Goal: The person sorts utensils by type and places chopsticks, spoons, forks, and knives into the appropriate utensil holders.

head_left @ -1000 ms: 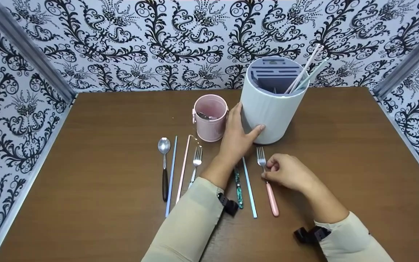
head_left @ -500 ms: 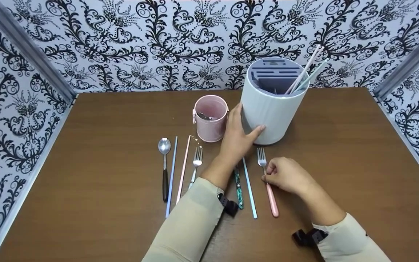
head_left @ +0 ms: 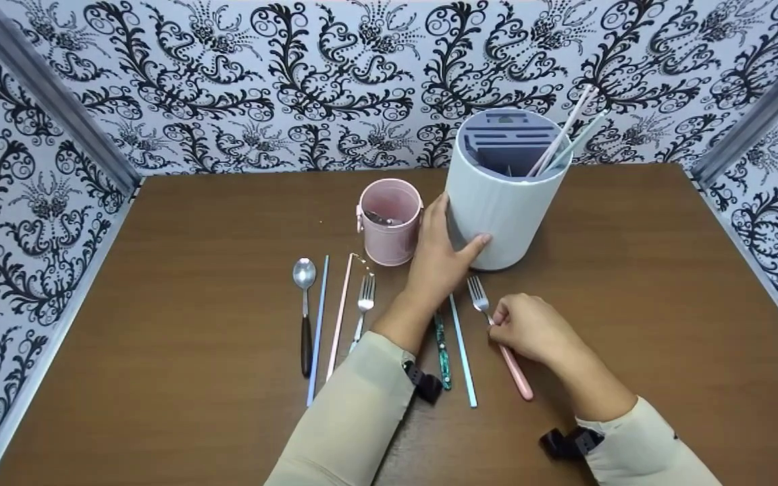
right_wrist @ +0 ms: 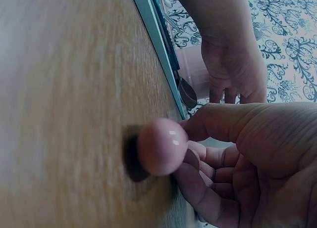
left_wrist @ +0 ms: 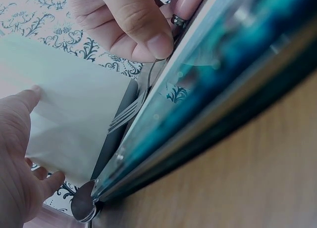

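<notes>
My right hand [head_left: 531, 327] pinches a fork [head_left: 516, 374] with a pink handle near its neck, between thumb and fingers. In the right wrist view the rounded handle end [right_wrist: 162, 146] faces the camera, with a dark shadow on the wood beside it. The fork's tines [left_wrist: 124, 116] point towards the base of a white cylindrical utensil holder [head_left: 500, 209]. Against that holder's left front side rests my left hand [head_left: 439, 260], thumb on the front and fingers extended along the side. Chopsticks [head_left: 568, 131] lean out of the holder's grey slotted top.
A pink cup [head_left: 390, 233] with metal cutlery inside stands left of the holder. In a row lie a black-handled spoon [head_left: 304, 317], a blue chopstick [head_left: 318, 331], a pink chopstick [head_left: 340, 317], another fork [head_left: 365, 297], a green-handled utensil [head_left: 443, 354] and a light-blue chopstick [head_left: 463, 354].
The pink-handled fork has turned in my right hand: its tines shifted left and its handle end swung right. My left hand has stayed on the holder.
</notes>
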Tool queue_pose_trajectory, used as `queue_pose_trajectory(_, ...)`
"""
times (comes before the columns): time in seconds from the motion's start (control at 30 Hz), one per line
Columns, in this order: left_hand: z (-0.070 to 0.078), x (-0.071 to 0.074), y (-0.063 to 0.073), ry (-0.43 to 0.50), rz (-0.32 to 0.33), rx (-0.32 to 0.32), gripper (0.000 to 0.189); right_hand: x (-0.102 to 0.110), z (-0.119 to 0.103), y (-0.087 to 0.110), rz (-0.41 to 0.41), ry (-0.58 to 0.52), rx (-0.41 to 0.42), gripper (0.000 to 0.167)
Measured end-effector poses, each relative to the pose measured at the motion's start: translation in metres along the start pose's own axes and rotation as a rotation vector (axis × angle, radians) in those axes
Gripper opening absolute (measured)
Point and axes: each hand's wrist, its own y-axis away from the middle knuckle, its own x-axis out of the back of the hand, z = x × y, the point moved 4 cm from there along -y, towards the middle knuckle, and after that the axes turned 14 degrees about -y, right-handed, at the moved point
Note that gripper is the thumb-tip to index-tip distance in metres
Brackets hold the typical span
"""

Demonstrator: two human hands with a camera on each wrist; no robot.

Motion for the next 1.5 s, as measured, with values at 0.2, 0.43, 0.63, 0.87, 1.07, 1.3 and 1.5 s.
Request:
queue_pose_trajectory(0.2, -0.0001, 0.0006, -0.0003, -0.008, 0.013, -0.013, 0.093, -0.0006, 0.0003, 0.0006, 0.002, -0.005, -0.009, 0.008)
queue_pose_trajectory(0.43, -0.0008, 0.0010, 0.0000, -0.011, 0.004, -0.001, 0.093, -0.0007, 0.0003, 0.0020, -0.010, -0.005, -0.031, 0.009)
queue_pose_trajectory(0.63, -0.0016, 0.0010, 0.0002, -0.017, 0.001, 0.005, 0.093, -0.0003, -0.0003, 0.0021, -0.008, 0.018, -0.030, 0.009)
queue_pose_trajectory(0.87, -0.0020, 0.0007, 0.0006, -0.005, 0.007, -0.006, 0.093, 0.0006, 0.0012, 0.0016, -0.004, 0.050, -0.030, 0.009)
queue_pose_trajectory(1.07, -0.0030, -0.0006, 0.0013, -0.006, 0.007, -0.018, 0.093, 0.0004, 0.0019, 0.0017, -0.021, 0.056, -0.041, 0.006)
queue_pose_trajectory(1.3, -0.0024, -0.0013, -0.0001, -0.008, 0.015, -0.020, 0.093, 0.0011, 0.0005, 0.0020, -0.020, 0.055, -0.028, 0.004)
queue_pose_trajectory(1.5, -0.0015, -0.0009, 0.0006, -0.010, 0.016, -0.016, 0.093, 0.0008, -0.0006, 0.0019, -0.015, 0.039, -0.009, 0.004)
